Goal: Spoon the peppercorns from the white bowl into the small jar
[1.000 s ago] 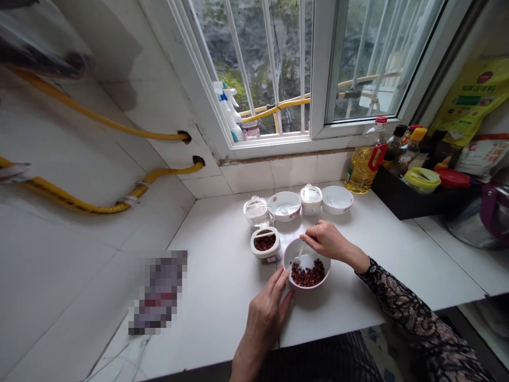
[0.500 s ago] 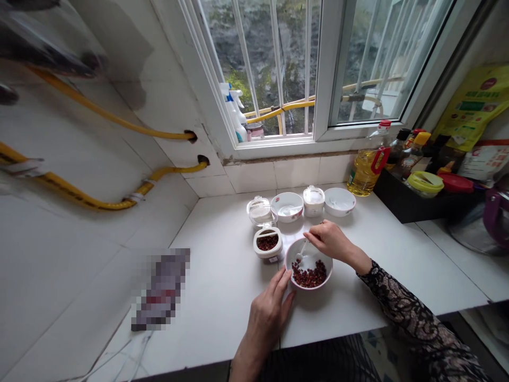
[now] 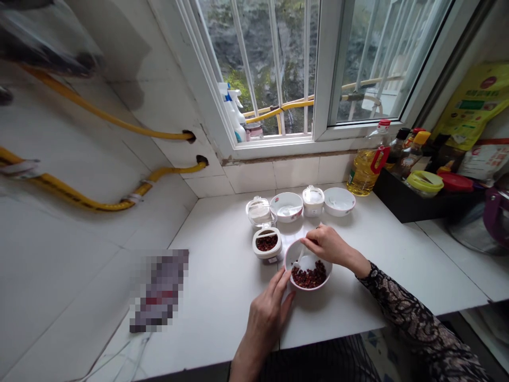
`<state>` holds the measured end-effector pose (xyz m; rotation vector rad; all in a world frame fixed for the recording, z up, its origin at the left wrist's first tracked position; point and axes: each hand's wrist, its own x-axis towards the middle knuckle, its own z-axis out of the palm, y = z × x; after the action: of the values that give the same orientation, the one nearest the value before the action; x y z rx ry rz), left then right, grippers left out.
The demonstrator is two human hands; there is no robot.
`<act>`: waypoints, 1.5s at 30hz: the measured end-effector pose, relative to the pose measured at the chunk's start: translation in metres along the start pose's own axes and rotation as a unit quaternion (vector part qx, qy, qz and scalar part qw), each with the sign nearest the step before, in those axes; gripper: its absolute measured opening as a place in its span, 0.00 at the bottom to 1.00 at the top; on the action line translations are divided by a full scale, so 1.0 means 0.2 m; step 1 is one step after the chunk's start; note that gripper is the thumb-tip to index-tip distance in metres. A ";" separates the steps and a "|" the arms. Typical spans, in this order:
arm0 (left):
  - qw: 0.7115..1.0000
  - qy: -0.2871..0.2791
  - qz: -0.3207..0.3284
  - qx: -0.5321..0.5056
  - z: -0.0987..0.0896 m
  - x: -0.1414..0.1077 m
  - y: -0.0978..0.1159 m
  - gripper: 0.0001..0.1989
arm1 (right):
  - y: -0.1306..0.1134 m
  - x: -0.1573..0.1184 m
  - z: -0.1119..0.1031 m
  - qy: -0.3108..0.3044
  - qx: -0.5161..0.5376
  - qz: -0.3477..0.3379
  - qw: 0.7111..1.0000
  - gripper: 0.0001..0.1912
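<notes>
A white bowl [image 3: 328, 273] on the counter holds dark red peppercorns [image 3: 309, 277], gathered at its near and right side. My right hand [image 3: 328, 245] grips a white spoon [image 3: 301, 257] over the far rim, its head down at the left side inside the bowl. My left hand [image 3: 267, 307] rests its fingertips against the bowl's left rim, thumb apart and low by its side. Just left of the bowl stands an open jar [image 3: 267, 244] with more peppercorns.
Behind are an open clear-lidded jar [image 3: 260, 211], a white bowl [image 3: 287, 207], a lidded jar [image 3: 314, 201] and another bowl [image 3: 339, 202]. An oil bottle [image 3: 363, 167] and a black box [image 3: 397, 201] with condiments stand at the right. A blurred-out object [image 3: 161, 292] lies left.
My right hand has moved slightly down, and the spoon's head has shifted left and down inside the bowl. My left hand stays at the rim.
</notes>
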<state>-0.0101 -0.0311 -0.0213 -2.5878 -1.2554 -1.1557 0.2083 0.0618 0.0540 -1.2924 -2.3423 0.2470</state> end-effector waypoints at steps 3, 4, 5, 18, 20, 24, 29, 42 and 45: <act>1.000 0.001 0.001 0.006 0.00 0.00 0.00 0.19 | 0.02 0.01 -0.01 0.006 0.009 0.025 1.000 0.24; 1.000 0.002 0.003 0.009 0.00 0.00 0.00 0.19 | 0.02 0.01 -0.01 0.006 0.016 0.032 0.999 0.24; 1.000 0.004 0.004 0.011 0.00 0.00 0.00 0.18 | 0.02 0.01 -0.01 0.006 0.026 0.037 0.999 0.24; 1.000 0.014 0.008 0.016 0.01 0.01 0.01 0.17 | 0.06 0.03 -0.03 0.003 0.177 0.112 0.978 0.23; 1.000 0.019 0.008 0.016 0.01 0.02 0.01 0.16 | 0.08 0.04 -0.03 -0.009 0.230 0.145 0.962 0.24; 0.999 0.030 0.012 0.023 0.01 0.02 0.02 0.16 | 0.10 0.07 -0.02 0.012 0.315 0.196 0.929 0.29; 0.999 0.031 0.017 0.023 0.01 0.02 0.01 0.16 | 0.01 0.13 0.00 0.126 0.311 0.166 0.927 0.30; 0.999 0.033 0.015 0.019 0.03 0.00 -0.01 0.18 | -0.16 0.09 0.03 0.327 -0.057 -0.191 0.924 0.14; 0.999 0.027 0.012 0.016 0.03 0.00 0.00 0.19 | -0.10 0.08 -0.02 0.312 0.004 -0.134 0.941 0.19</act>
<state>-0.0071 -0.0286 -0.0248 -2.5235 -1.2190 -1.1823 0.1874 0.0640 0.0703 -0.8596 -1.9209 -0.2161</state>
